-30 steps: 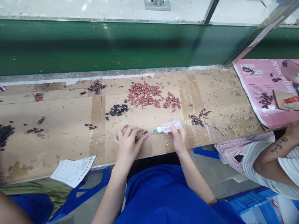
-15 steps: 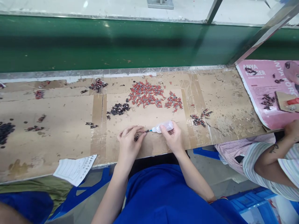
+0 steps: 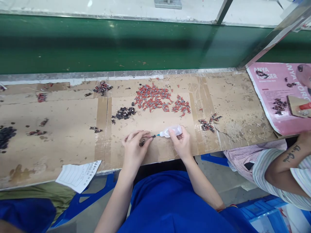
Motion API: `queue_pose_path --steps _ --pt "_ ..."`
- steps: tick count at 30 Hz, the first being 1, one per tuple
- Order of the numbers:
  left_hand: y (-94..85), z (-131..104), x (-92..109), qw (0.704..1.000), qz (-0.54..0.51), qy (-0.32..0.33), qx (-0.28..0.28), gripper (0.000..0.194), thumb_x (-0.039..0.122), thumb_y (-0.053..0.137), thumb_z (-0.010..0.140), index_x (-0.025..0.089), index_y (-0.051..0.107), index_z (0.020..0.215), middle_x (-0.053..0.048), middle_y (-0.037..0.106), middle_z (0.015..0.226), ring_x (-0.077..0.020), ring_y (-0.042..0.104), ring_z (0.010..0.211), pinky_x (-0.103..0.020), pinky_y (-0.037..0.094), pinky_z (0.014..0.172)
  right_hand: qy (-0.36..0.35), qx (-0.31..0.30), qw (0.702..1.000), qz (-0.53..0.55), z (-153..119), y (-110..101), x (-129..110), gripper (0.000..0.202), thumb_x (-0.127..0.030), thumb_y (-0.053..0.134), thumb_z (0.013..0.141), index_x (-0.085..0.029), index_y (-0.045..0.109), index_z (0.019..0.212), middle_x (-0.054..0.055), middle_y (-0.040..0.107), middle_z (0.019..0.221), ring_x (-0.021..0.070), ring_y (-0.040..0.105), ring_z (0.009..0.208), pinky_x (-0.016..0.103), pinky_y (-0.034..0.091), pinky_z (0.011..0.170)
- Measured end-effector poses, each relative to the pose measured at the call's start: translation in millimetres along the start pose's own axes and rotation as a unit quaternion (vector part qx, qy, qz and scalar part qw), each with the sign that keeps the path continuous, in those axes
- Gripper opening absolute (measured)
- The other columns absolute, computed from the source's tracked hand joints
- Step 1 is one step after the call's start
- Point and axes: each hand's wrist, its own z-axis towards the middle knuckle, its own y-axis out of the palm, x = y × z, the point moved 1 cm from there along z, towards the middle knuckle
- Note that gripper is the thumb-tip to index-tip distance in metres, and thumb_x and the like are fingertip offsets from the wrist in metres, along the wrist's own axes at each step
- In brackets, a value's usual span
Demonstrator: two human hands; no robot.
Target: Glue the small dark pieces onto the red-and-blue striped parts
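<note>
Between the thumb and fingertips of my left hand point(image 3: 136, 142) is a small dark part point(image 3: 153, 136), its end poking out to the right. Another dark piece point(image 3: 142, 142) shows under the same hand. My right hand point(image 3: 182, 142) is closed around a translucent squeeze bottle point(image 3: 171, 131), tilted sideways. Its thin blue tip points left, just short of the part's end. Beyond my hands lies a large heap of small red-and-black parts point(image 3: 152, 98), with a smaller red heap point(image 3: 181, 105) to its right. A pile of dark parts point(image 3: 124, 113) sits left of them.
Cardboard point(image 3: 73, 136) covers the bench. More small parts point(image 3: 207, 125) lie at the right, and black pieces point(image 3: 6, 137) at the far left. A paper sheet point(image 3: 79, 176) hangs over the front edge. Another person's arm point(image 3: 289, 161) rests beside a pink poster point(image 3: 269, 106).
My right hand has drawn the bottle slightly to the right, so its tip has moved back from the part. My left hand stays in place.
</note>
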Motion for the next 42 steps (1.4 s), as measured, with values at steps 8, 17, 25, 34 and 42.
queue_pose_path --steps 8,17,25,34,42 --pt "-1.0 0 1 1.0 0.002 -0.007 -0.007 0.008 0.028 0.069 0.08 0.027 0.07 0.087 -0.005 0.078 0.096 -0.0292 0.065 0.104 -0.05 0.035 0.098 -0.003 -0.023 1.0 -0.016 0 0 -1 0.027 -0.046 0.065 0.081 -0.022 0.055 0.076 -0.001 0.061 0.069 0.0154 0.058 0.062 0.028 0.047 0.061" --pt "2.3 -1 0 1.0 -0.012 -0.017 -0.022 0.009 0.028 0.066 0.083 0.029 0.072 0.09 -0.005 0.078 0.09 -0.0309 0.062 0.109 -0.052 0.032 0.099 0.004 0.016 0.999 0.029 1 -3 -1 0.026 -0.044 0.066 0.08 -0.022 0.053 0.075 -0.002 0.059 0.068 0.0154 0.057 0.062 0.028 0.048 0.06" --pt "-9.3 -2 -6 0.997 -0.05 0.035 0.043 0.022 0.031 0.053 0.091 0.026 0.074 0.095 -0.007 0.073 0.094 -0.0256 0.064 0.094 -0.045 0.044 0.09 -0.061 0.027 0.995 0.072 2 8 0 0.042 -0.034 0.081 0.065 -0.026 0.045 0.086 0.003 0.073 0.088 0.0215 0.072 0.084 0.035 0.055 0.079" --pt "-27.4 -7 -8 0.977 -0.19 0.073 0.061 0.012 0.026 0.06 0.09 0.021 0.07 0.09 -0.004 0.069 0.089 -0.018 0.065 0.09 -0.031 0.053 0.082 -0.144 -0.154 0.966 -0.15 17 3 -2 0.067 -0.03 0.09 0.061 -0.023 0.06 0.121 0.01 0.073 0.116 0.0272 0.065 0.113 0.044 0.052 0.094" --pt "-28.3 -18 8 0.943 -0.292 0.157 0.016 0.012 0.014 0.062 0.088 0.022 0.07 0.091 -0.004 0.065 0.09 -0.0155 0.065 0.088 -0.027 0.056 0.077 -0.147 0.068 0.93 -0.33 77 -54 -5 0.012 -0.029 0.071 0.086 -0.021 0.076 0.093 0.008 0.074 0.086 0.0252 0.065 0.086 0.041 0.051 0.085"
